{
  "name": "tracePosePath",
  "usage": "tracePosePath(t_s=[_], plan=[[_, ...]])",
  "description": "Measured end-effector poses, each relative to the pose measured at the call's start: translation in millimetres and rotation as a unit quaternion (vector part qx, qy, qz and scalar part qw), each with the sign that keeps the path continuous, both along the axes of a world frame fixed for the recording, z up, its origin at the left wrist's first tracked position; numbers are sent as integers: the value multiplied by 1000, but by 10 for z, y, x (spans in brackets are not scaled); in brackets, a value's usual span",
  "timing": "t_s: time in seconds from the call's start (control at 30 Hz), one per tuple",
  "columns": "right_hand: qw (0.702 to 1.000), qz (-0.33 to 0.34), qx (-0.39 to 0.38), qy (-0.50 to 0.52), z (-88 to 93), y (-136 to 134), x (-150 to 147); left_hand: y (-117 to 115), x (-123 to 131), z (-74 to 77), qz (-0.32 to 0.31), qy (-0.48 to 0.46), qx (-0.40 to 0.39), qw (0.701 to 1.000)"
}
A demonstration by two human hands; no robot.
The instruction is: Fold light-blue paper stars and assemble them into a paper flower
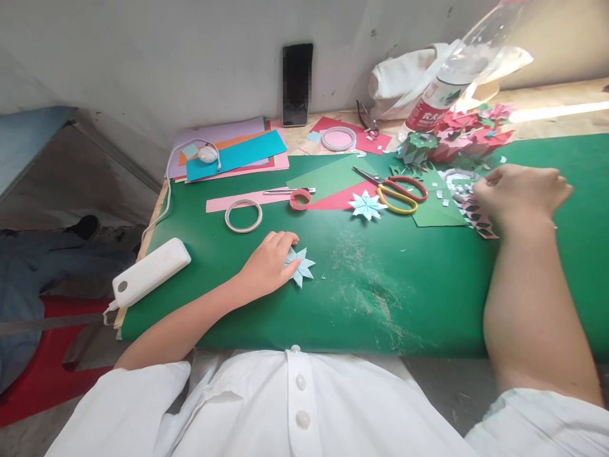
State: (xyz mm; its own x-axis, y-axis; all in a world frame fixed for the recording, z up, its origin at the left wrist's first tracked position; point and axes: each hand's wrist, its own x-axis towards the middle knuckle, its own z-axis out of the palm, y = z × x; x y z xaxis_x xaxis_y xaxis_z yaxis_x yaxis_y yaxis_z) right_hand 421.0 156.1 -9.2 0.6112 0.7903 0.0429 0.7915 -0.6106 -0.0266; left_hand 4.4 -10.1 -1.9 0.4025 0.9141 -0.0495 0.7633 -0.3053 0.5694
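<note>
- With the left hand (266, 266) half curled, keeping hold of a pale blue star (303, 269) between thumb and fingers, low over the green tabletop (447, 285).
- With the right hand (526, 197) curled into a loose fist, apparently just beside a white ring (451, 174); cannot tell whether gripping anything.
- Near that fist, pink cut paper (483, 223).
- Farther back, near the scissors (384, 184), a second star (366, 205).
- Beyond the left hand, a tape roll (227, 219) and a red paper ring (300, 205).
</note>
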Motion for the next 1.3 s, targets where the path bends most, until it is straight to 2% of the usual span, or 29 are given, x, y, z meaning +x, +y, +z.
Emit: tracePosePath(t_s=[0.17, 0.27, 0.33, 0.37, 0.47, 0.57, 0.63, 0.7, 0.77, 0.87, 0.93, 1.03, 1.17, 1.3], plan=[[1000, 10, -12, 21, 6, 48, 53, 9, -23, 9, -2, 10, 6, 1000], [1000, 30, -10, 2, 44, -2, -44, 46, -52, 40, -4, 32, 18, 999], [996, 77, 36, -16, 53, -44, -212, 77, -79, 76, 6, 58, 30, 998], [989, 124, 82, -18, 46, -71, -330, 91, -95, 94, 15, 78, 37, 996], [924, 320, 209, 28, -30, -207, -809, 117, -139, 144, 26, 140, 34, 989], [817, 501, 268, 102, -145, -454, -1382, 118, -167, 186, 41, 176, -8, 983], [739, 606, 270, 120, -216, -634, -1728, 116, -171, 213, 58, 186, -28, 981], [701, 661, 240, 117, -281, -764, -1990, 115, -163, 243, 66, 187, -38, 979], [693, 682, 210, 104, -347, -816, -2148, 117, -151, 271, 67, 184, -48, 979], [712, 668, 191, 100, -445, -780, -2224, 118, -146, 300, 68, 175, -73, 980], [713, 660, 197, 129, -496, -736, -2218, 117, -163, 307, 69, 150, -92, 982], [684, 666, 226, 194, -524, -711, -2194, 116, -214, 309, 51, 80, -135, 986], [643, 669, 282, 243, -452, -788, -2154, 120, -274, 305, 23, 5, -187, 982], [628, 668, 305, 256, -331, -962, -2102, 124, -274, 293, 9, -10, -184, 983]])
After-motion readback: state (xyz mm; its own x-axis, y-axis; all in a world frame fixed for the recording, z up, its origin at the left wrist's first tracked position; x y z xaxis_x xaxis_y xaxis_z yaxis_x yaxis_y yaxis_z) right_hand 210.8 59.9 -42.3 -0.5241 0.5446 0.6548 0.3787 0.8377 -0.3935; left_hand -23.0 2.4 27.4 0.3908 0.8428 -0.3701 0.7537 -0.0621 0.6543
